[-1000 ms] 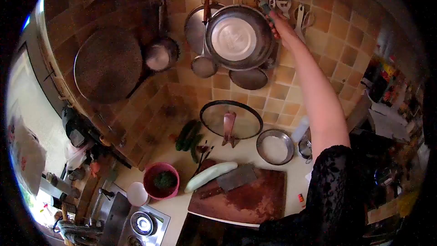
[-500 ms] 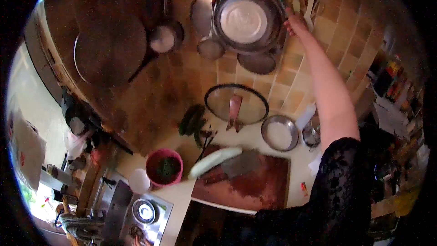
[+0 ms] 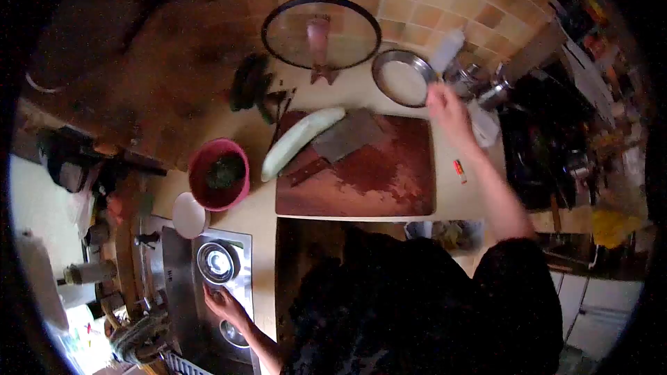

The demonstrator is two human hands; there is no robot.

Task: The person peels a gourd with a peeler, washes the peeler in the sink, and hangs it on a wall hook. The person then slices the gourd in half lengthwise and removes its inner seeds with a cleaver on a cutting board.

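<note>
The right hand (image 3: 448,112) hovers blurred over the upper right corner of the reddish-brown wooden cutting board (image 3: 375,180), just below the round metal bowl (image 3: 404,79); I cannot tell whether its fingers are spread or holding anything. The left hand (image 3: 224,307) rests, fingers loosely spread, on the steel sink (image 3: 208,264). On the board lie 1 pale green cucumber (image 3: 300,140) and 1 cleaver (image 3: 340,144), touching.

Motion blur hides what the right hand (image 3: 448,112) holds.
</note>
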